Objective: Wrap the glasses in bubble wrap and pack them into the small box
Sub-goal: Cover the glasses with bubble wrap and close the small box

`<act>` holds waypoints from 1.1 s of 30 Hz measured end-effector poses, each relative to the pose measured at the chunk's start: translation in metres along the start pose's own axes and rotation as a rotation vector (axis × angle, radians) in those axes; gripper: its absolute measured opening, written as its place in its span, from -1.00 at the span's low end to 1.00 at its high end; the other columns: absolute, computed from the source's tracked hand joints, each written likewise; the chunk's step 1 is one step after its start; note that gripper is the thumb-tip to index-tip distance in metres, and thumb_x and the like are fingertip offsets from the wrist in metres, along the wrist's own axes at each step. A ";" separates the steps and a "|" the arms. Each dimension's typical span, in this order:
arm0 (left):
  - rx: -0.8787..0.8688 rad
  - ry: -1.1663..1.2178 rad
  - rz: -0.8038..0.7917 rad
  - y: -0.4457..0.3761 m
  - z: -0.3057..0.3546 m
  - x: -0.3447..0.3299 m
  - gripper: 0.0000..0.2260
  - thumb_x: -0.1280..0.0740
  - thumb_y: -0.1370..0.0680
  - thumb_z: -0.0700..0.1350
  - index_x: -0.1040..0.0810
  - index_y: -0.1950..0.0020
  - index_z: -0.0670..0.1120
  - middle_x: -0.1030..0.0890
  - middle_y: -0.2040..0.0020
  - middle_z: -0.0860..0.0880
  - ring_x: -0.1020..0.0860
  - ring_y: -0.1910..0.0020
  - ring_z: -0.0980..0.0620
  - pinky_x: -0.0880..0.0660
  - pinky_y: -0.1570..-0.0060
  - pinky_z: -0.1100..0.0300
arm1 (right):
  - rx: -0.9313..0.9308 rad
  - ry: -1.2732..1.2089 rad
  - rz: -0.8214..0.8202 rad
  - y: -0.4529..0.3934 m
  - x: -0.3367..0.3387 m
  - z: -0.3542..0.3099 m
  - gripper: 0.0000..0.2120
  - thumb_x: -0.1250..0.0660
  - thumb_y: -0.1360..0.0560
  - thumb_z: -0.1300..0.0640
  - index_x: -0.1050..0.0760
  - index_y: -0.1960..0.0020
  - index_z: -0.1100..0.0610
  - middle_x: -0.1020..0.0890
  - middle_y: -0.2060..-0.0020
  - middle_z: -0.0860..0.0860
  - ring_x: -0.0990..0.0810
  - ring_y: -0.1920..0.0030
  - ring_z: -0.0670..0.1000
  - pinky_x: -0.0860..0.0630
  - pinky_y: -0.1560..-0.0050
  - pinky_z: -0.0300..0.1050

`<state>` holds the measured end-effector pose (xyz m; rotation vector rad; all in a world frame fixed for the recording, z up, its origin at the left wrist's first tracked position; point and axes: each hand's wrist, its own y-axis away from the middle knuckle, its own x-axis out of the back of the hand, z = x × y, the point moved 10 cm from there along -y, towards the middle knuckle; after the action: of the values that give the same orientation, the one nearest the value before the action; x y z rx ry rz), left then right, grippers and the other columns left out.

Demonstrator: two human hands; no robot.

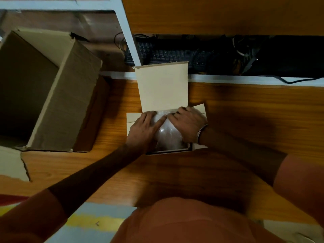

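A small cardboard box [163,86] stands open on the wooden table, its lid flap upright at the far side and side flaps spread out. Inside it lies a bundle of clear bubble wrap [168,135]; the glass within cannot be made out. My left hand [144,128] rests flat on the left side of the bundle, fingers spread. Curved over the bundle's right side is my right hand [188,124], a bracelet on its wrist. Both hands press on the wrap inside the box.
A large open cardboard box [57,88] stands at the left on the table [245,120]. Beyond the table's far white edge lie a black keyboard [168,54] and tangled cables [245,50]. A striped cloth [87,221] shows at the bottom left.
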<state>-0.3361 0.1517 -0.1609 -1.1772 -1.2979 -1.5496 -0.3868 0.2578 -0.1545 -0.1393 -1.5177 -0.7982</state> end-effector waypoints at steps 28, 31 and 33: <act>0.618 1.005 0.427 0.099 -0.064 0.002 -0.38 -0.35 -0.64 0.17 -0.34 -0.60 -0.11 -0.61 -0.32 -0.11 -0.63 -0.16 -0.05 -0.65 -0.08 -0.08 | -0.887 -1.524 0.575 0.120 -0.040 0.057 -0.33 -0.56 -0.51 -0.05 -0.39 -0.53 0.10 -0.58 -0.32 0.02 -0.58 -0.20 0.02 -0.51 0.07 -0.23; 0.580 1.041 0.516 0.110 -0.052 0.004 -0.48 -0.39 -0.69 0.02 -0.37 -0.61 -0.08 -0.62 -0.24 0.03 -0.61 -0.02 0.17 -0.63 0.08 0.17 | -0.838 -1.530 0.633 0.122 -0.030 0.044 -0.61 -0.41 -0.65 0.08 -0.51 -0.43 0.18 -0.69 -0.16 0.06 -0.63 -0.03 0.01 -0.49 0.17 -0.25; 0.526 1.024 0.561 0.111 -0.042 0.012 -0.52 -0.36 -0.70 0.01 -0.40 -0.60 -0.06 -0.63 -0.24 0.08 -0.62 -0.06 0.23 -0.58 0.13 0.41 | -0.698 -1.502 0.568 0.109 -0.017 0.025 -0.68 -0.33 -0.69 0.08 -0.54 -0.41 0.14 -0.68 -0.08 0.02 -0.63 -0.02 0.01 -0.53 0.07 -0.16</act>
<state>-0.2407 0.0914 -0.1219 -0.2506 -0.5335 -1.0244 -0.3459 0.3591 -0.1251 -1.9453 -2.2437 -0.6925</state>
